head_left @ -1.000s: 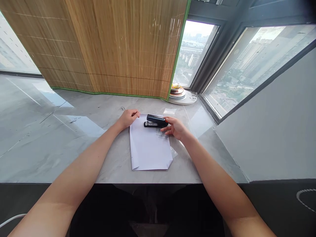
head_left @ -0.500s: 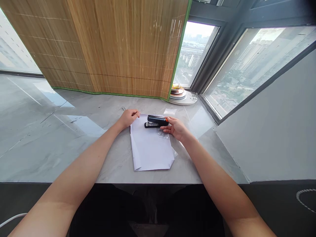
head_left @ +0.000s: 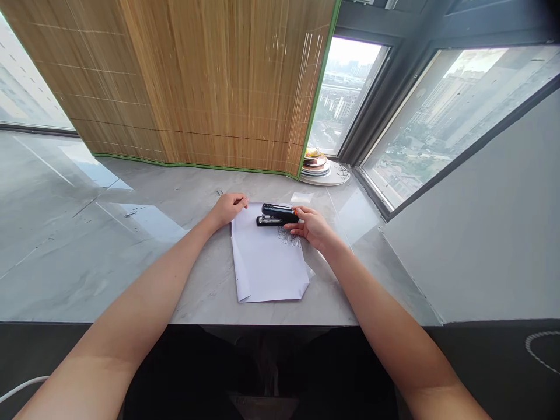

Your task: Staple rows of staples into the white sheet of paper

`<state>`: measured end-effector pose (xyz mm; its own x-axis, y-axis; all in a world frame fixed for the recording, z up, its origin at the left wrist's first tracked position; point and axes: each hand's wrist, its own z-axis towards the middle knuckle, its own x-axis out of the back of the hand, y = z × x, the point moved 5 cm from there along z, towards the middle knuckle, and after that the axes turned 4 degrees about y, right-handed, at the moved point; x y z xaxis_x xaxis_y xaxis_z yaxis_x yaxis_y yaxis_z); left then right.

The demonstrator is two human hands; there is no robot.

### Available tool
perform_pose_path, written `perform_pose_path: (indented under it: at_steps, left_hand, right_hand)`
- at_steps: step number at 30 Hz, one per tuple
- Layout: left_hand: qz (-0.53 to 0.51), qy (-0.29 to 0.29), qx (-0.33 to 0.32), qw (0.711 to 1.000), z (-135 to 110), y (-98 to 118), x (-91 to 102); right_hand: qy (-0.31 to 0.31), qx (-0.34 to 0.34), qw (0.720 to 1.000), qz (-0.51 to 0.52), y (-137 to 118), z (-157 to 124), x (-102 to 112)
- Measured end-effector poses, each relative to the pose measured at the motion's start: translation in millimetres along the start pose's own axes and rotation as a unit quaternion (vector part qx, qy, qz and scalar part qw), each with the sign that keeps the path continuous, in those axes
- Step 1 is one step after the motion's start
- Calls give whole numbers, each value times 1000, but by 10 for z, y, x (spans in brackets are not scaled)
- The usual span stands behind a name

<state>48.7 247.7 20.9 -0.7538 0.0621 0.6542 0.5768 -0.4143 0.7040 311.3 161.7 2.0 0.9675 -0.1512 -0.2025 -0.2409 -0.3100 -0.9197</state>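
Note:
A black stapler sits over the upper part of a white sheet of paper, its jaws apart and pointing left. My right hand is closed round the stapler's rear end, where an orange part shows by the fingers. At the paper's top left corner, my left hand is closed with its fingers curled on the edge. The sheet has folded lower corners and seems to have another layer under it. A patch of thin dark lines shows beside the right fingers; I cannot tell whether it is drawn.
The paper lies on a grey marbled countertop. Behind it hangs a bamboo blind with green edging. Stacked plates stand by the window corner. A small pale packet and tiny scraps lie beyond the paper.

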Motion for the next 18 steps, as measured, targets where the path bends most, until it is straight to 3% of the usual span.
perform_pose_path:
  at_steps: [18]
  left_hand:
    - [0, -5, -2, 1000, 2, -6, -8]
  right_hand:
    - [18, 3, 1000, -14, -36, -30, -34]
